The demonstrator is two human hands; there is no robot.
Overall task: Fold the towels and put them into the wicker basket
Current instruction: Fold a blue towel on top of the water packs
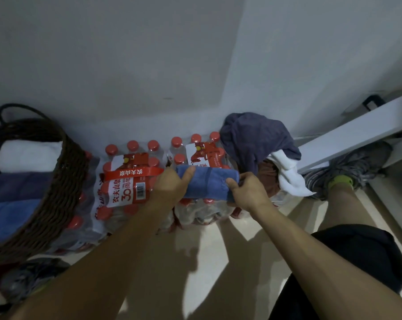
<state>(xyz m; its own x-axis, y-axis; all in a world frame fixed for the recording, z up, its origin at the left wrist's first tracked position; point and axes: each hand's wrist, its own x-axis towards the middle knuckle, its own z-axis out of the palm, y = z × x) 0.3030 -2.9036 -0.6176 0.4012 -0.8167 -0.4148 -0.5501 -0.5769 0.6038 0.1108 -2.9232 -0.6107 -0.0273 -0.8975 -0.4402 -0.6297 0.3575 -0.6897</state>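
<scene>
A rolled blue towel (208, 183) lies across the top of a shrink-wrapped pack of water bottles. My left hand (171, 185) grips its left end, thumb on top. My right hand (247, 191) grips its right end, thumb pressed against the roll. The dark wicker basket (63, 179) stands at the left and holds a white towel (27, 155), a dark blue towel (19, 187) and a lighter blue towel (10, 218), each folded or rolled. A loose heap at the right holds a grey-purple towel (253, 137), a white towel (290, 174) and a brown one (268, 179).
Two packs of red-capped water bottles (128, 176) stand side by side against the white wall. A white beam (357, 132) slants at the right above my shoe (348, 172). My knee in dark shorts (361, 257) is at the lower right. The floor is pale tile (209, 250).
</scene>
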